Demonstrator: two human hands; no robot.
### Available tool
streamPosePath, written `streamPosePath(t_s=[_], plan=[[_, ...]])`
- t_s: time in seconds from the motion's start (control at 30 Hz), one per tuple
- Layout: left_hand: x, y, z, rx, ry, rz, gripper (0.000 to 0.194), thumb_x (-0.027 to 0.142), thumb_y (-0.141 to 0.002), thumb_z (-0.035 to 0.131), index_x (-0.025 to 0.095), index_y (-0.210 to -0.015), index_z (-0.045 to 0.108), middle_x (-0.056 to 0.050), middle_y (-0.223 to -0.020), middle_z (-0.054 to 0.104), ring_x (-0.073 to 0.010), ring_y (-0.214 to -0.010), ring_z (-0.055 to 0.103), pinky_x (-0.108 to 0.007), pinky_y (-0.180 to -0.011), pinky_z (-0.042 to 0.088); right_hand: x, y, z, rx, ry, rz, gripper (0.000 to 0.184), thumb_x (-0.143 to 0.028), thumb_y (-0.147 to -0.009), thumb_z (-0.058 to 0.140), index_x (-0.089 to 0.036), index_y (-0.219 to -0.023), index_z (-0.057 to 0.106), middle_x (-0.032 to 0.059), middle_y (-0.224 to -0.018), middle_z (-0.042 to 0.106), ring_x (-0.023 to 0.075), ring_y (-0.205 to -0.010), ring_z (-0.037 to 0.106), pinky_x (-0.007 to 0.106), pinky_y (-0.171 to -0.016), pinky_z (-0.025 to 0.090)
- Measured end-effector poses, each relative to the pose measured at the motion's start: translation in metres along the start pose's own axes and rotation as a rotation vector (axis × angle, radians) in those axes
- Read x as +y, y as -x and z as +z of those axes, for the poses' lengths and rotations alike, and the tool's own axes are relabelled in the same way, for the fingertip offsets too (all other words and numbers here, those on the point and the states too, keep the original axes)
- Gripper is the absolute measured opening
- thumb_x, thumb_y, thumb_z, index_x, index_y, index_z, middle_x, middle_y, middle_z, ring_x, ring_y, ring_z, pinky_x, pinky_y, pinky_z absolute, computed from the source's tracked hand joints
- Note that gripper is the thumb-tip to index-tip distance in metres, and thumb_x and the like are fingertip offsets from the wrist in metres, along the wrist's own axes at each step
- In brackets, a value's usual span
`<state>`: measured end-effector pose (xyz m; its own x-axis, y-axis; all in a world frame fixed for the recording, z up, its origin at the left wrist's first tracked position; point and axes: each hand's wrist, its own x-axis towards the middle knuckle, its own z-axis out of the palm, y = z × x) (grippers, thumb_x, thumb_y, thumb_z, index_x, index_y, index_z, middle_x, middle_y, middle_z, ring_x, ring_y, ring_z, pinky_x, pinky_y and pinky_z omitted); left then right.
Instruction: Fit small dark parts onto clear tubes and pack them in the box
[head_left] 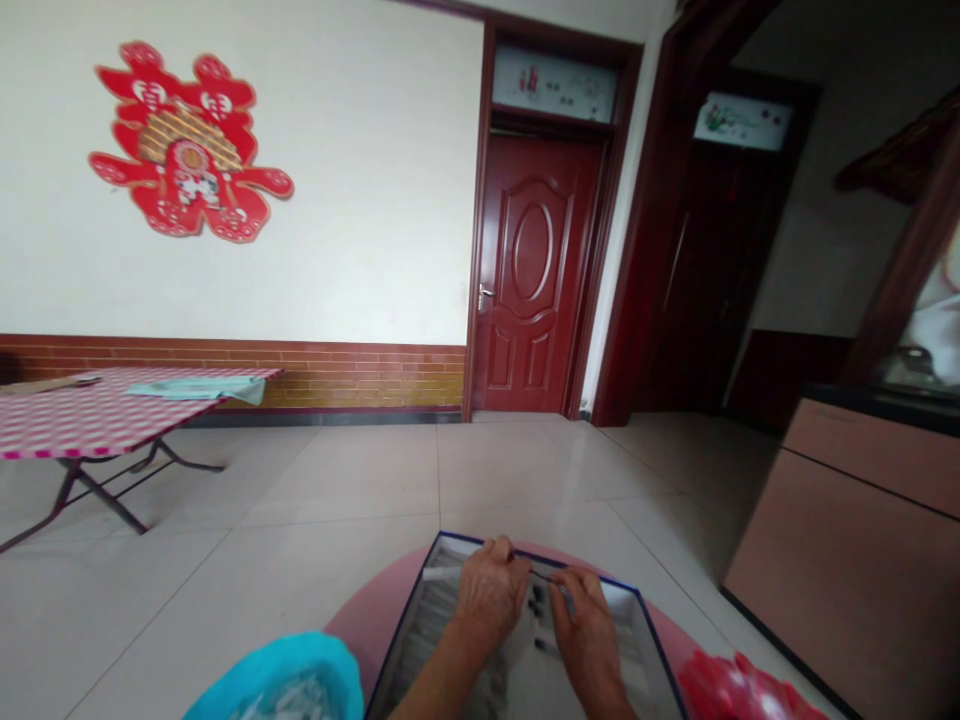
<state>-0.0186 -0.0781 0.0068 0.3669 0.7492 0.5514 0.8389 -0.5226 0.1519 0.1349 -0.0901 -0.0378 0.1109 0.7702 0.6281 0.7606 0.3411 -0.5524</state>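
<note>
Both hands are above a shallow white box with a blue rim [658, 640]. My left hand [491, 590] is closed in a pinch, and a pale strip [442, 573] sticks out on its left side. My right hand [589, 625] also pinches, close beside it. A thin dark stick-like piece [540, 575] spans the gap between the fingertips of both hands. Under the left forearm lie rows of clear, slender pieces [427, 640]. Below the fingertips are several small dark-ended pieces [538, 605]; their kind is too small to tell.
The box rests on a round pink table [367, 610]. A turquoise basin [341, 660] with whitish bits stands at left, a red plastic bag [742, 690] at right. Farther off are a checkered folding table [82, 410] with a light green cloth [199, 388], a pinkish cabinet [847, 540] and a red door [536, 270].
</note>
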Motion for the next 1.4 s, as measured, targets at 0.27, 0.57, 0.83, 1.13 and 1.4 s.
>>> streamPosePath(t_s=[0.27,0.57,0.83,1.13,1.4], plan=[[-0.003,0.002,-0.011,-0.221,-0.126,0.049,0.019,0.017,-0.082,0.043,0.018,-0.079,0.062,-0.007,-0.079,0.056,-0.0192,-0.076,0.052,-0.028,-0.062,0.039,-0.016,0.002,0.003,-0.144,-0.129,-0.032,0.019,-0.019,-0.077,0.042,-0.021,-0.086,0.059,0.0057,-0.091,0.058,0.0181,-0.088,0.056,0.032,-0.08,0.046],[-0.028,0.075,-0.039,-0.383,-0.202,0.132,0.019,0.009,-0.074,0.045,0.016,-0.083,0.06,-0.009,-0.083,0.06,-0.022,-0.078,0.053,-0.035,-0.071,0.039,0.007,0.011,0.022,-0.158,-0.107,0.032,0.048,-0.005,-0.057,0.038,-0.016,-0.1,0.057,0.0097,-0.099,0.061,0.0201,-0.095,0.058,0.034,-0.086,0.046],[-0.025,0.098,-0.058,-0.576,-0.235,0.179,0.023,0.008,-0.065,0.047,0.016,-0.08,0.063,-0.011,-0.077,0.064,-0.0249,-0.074,0.058,-0.035,-0.068,0.042,0.0,0.009,0.018,-0.178,-0.073,0.031,0.039,-0.007,-0.061,0.039,-0.018,-0.092,0.061,0.0079,-0.092,0.063,0.0194,-0.084,0.06,0.033,-0.077,0.049],[-0.017,0.042,-0.061,-0.439,0.148,0.052,0.032,0.014,-0.068,0.044,0.019,-0.089,0.067,-0.01,-0.084,0.067,-0.0259,-0.08,0.058,-0.039,-0.074,0.043,-0.009,0.002,0.011,-0.107,-0.297,0.131,0.025,-0.025,-0.07,0.043,-0.019,-0.083,0.064,0.0082,-0.085,0.066,0.0217,-0.083,0.061,0.038,-0.081,0.047],[-0.004,-0.023,-0.026,-0.168,1.517,-0.599,0.03,0.034,-0.067,0.055,0.014,-0.089,0.058,-0.002,-0.066,0.061,-0.011,-0.054,0.052,-0.022,-0.053,0.037,-0.026,0.004,0.004,-0.447,-1.04,0.707,0.043,-0.052,-0.076,0.048,-0.019,-0.101,0.059,0.0087,-0.099,0.068,0.0196,-0.085,0.064,0.032,-0.069,0.047]])
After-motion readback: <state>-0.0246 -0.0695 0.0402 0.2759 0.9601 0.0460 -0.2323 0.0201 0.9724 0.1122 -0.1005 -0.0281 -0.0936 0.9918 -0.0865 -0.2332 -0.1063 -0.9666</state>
